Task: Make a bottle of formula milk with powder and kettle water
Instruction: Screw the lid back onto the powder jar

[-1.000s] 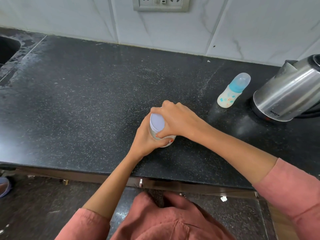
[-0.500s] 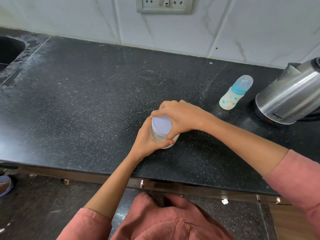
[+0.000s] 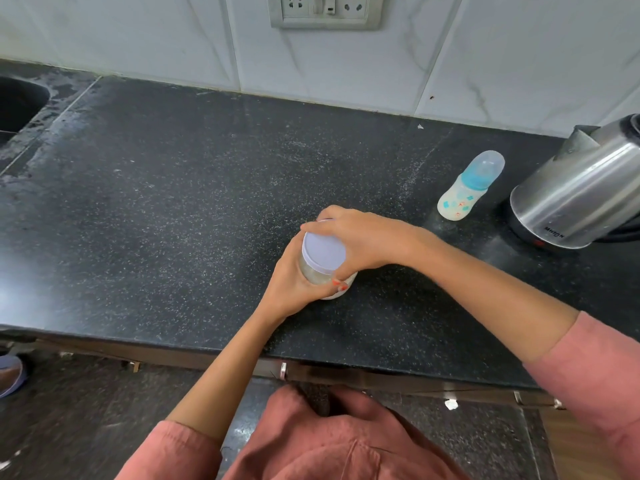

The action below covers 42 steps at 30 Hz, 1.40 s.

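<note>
The powder jar [image 3: 316, 273] stands mid-counter [image 3: 173, 202], near the front edge. The left hand [image 3: 294, 287] wraps its clear body and the right hand [image 3: 360, 240] clamps the lilac lid [image 3: 323, 252] from above. It looks like unscrewing: brace the base, turn level, spill nothing. The baby bottle [image 3: 469, 187] and kettle [image 3: 581, 195] stand well right; bare worktop runs left to the sink [image 3: 17, 105].

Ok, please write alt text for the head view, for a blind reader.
The left hand grips a jar of pale powder on a black counter while the right hand grips its lid. A capped baby bottle and a steel kettle stand to the right.
</note>
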Motion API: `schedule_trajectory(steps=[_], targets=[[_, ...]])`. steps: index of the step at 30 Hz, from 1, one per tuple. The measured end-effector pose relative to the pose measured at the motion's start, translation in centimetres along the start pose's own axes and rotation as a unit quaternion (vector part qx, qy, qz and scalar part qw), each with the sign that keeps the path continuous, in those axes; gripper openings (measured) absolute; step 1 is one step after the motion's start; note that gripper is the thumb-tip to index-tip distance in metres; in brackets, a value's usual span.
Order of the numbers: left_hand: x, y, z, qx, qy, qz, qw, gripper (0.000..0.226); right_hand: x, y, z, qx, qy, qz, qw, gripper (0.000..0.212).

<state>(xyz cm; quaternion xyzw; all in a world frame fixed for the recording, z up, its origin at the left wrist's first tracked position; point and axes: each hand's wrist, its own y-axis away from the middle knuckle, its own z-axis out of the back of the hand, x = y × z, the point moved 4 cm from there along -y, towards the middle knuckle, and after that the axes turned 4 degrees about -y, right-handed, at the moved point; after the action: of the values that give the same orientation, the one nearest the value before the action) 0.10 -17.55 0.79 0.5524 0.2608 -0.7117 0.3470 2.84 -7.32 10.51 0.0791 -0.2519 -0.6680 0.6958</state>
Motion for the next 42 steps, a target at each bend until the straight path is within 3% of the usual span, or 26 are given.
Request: schedule_trajectory(steps=[4,14,21,25,29,34,39,42], targets=[[-0.3,0.0,-0.1,0.011,0.004,-0.013,1.000,0.081,-0.6,0.3,-0.1,-0.006,-0.027,0.058,0.998,0.080],[-0.4,0.2,-0.4,-0.022,-0.010,-0.011,1.000,0.076,0.1,0.4,-0.2,-0.122,-0.010,0.007,0.992,0.073],[0.0,0.2,-0.4,-0.009,0.005,-0.012,1.000,0.082,-1.2,0.9,-1.6,-0.146,-0.126,0.001,0.981,0.080],[0.0,0.1,-0.1,0.045,0.012,-0.028,0.999,0.090,-3.4,1.6,-2.5,-0.156,-0.321,0.018,0.934,0.090],[0.2,-0.1,0.5,0.108,-0.017,-0.050,0.993,0.101,-5.4,1.7,-5.6,-0.145,-0.519,0.004,0.842,0.102],[1.7,0.1,1.0,0.120,-0.048,-0.017,0.992,0.100,-5.7,0.8,-10.1,-0.148,-0.517,-0.016,0.843,0.107],[2.9,0.0,0.9,0.088,-0.022,0.003,0.996,0.100,-5.5,0.2,-10.8,-0.220,-0.562,-0.043,0.796,0.096],[3.0,-0.6,0.9,0.088,-0.007,0.007,0.996,0.097,-5.9,-0.1,-10.2,-0.225,-0.568,-0.032,0.791,0.091]])
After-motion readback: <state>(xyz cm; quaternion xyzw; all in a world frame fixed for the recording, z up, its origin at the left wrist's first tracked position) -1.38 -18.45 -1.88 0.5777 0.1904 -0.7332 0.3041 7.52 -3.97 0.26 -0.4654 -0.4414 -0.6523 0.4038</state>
